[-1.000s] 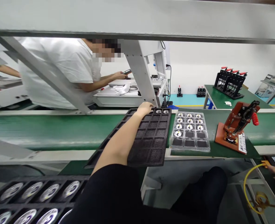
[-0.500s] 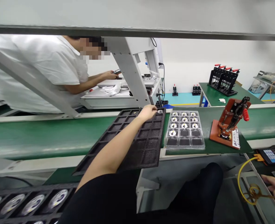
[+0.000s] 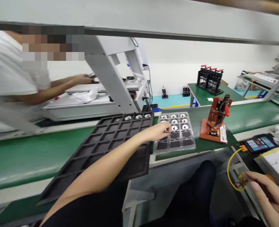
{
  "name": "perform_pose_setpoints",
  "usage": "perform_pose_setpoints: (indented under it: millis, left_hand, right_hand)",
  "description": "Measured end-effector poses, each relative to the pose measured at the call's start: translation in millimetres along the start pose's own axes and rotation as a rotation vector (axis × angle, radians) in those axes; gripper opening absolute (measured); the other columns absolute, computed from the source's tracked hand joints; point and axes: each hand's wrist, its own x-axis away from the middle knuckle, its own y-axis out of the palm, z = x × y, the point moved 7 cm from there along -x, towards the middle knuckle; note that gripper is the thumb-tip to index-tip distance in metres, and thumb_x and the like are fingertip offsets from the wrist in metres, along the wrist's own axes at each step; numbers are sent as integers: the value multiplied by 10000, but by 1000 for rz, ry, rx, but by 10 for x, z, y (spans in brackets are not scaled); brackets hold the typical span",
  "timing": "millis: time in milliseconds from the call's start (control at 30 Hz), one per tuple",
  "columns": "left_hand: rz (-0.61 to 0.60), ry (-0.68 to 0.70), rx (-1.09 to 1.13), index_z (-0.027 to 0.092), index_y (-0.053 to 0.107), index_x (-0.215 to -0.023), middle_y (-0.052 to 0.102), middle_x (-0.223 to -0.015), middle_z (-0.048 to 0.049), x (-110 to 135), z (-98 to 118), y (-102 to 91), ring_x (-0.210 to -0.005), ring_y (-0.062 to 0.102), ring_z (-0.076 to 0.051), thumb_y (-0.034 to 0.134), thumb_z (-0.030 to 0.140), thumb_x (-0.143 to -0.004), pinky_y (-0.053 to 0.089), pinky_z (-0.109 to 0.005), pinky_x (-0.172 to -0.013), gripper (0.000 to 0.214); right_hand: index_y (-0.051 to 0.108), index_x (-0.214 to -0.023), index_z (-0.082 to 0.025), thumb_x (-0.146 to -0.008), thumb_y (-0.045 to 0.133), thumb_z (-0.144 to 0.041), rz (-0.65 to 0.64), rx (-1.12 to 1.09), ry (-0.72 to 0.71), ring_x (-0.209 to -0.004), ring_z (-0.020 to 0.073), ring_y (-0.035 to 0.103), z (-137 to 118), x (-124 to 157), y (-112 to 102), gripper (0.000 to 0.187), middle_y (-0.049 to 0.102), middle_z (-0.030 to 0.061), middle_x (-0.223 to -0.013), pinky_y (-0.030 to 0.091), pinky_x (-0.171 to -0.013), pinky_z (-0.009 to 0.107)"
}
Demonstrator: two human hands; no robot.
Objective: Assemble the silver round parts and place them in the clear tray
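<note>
Left hand [image 3: 159, 131] moved off black tray [image 3: 111, 142] far row, now over clear tray [image 3: 174, 132], grip pinched on small metal part [image 3: 168, 131]. Black tray: three parts seated, most pockets vacant. Clear tray roughly half full. Right hand [image 3: 267, 197] loosely curled by yellow cable [image 3: 231, 164], holding nothing.

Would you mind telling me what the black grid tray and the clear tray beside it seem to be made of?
The black grid tray looks like matte foam or soft moulded plastic: its surface is dull and shows no glare. The clear compartment tray, which the left hand reaches over, appears to be thin glossy formed plastic, since the rims shine and the dark base shows through.
</note>
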Motion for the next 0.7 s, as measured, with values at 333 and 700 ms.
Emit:
perform_pose_setpoints:
  millis: [333, 700]
  left_hand:
    - [426, 1144, 111, 179, 680, -1080, 773, -1086, -123, -262, 2620, 311, -1012, 734, -216, 508, 151, -1100, 588, -336, -907, 176]
    - [524, 1545, 204, 174, 656, -1198, 784, -1072, -146, -392, 3572, 637, -982, 755, -255, 533, 147, -1096, 633, -391, -853, 162]
  right_hand:
    - [589, -1503, -285, -942, 818, -427, -7, -424, -4, -949, 226, 737, -455, -392, 105, 623, 744, 83, -1192, 648, -807, 359]
    - [743, -1186, -223, -880, 863, -407, 171, -339, 160, -677, 151, 584, -280, -205, -642, 377, 622, -25, -777, 519, -650, 304]
